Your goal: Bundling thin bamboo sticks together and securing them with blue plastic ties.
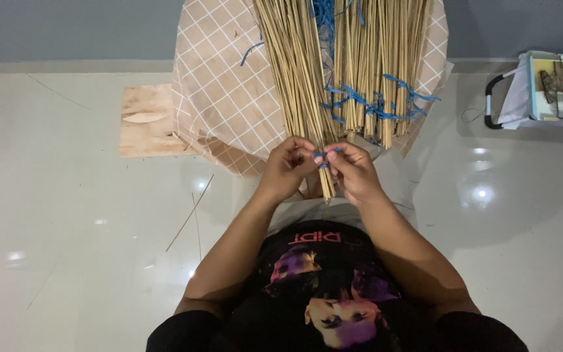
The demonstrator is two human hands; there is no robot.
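Observation:
Two sheaves of thin tan bamboo sticks (pixel 301 72) lie on a checked beige cloth (pixel 219 91) in front of me, their near ends pointing at my chest. Blue string (pixel 373 101) is woven across the right sheaf. My left hand (pixel 288 168) and my right hand (pixel 353 171) meet at the near end of the left sheaf. Both pinch a short piece of blue string (pixel 324 155) wrapped around those sticks. The fingertips hide the knot itself.
A plywood board (pixel 146 120) lies on the white tiled floor left of the cloth. A white box with a black handle (pixel 542 88) stands at the right by the wall. A loose stick (pixel 189 214) lies on the floor near my left arm.

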